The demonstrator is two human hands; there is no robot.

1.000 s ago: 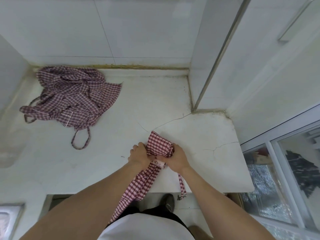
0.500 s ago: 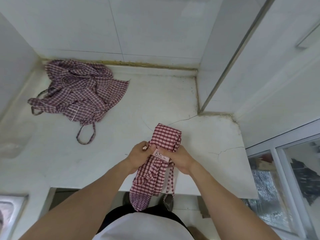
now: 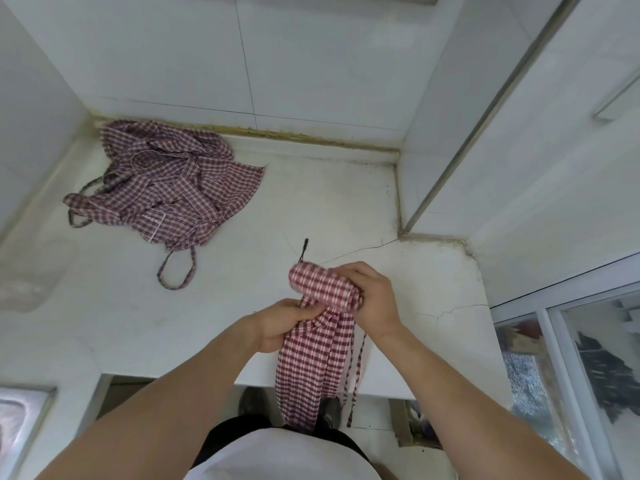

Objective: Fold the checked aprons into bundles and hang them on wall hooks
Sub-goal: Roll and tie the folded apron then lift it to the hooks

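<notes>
A red-and-white checked apron [image 3: 320, 287] is partly rolled into a bundle above the front of the white counter [image 3: 311, 202]. My right hand [image 3: 372, 294] grips the rolled end from the right. My left hand [image 3: 285, 322] pinches the gathered cloth just below the roll. The unrolled tail and its ties hang down past the counter edge toward my body. A second checked apron [image 3: 169, 181] lies crumpled at the back left of the counter, one strap loop trailing forward.
White tiled walls close the counter at the back and left. A white cabinet panel with a metal edge [image 3: 485, 109] stands at the right. A window [image 3: 571, 368] is at lower right, a steel sink corner [image 3: 17, 420] at lower left. The counter top is cracked.
The roll has turned sideways and lifted, with my right hand now wrapped over its right end. My left hand slid down to the gathered cloth below it. More tail hangs down.
</notes>
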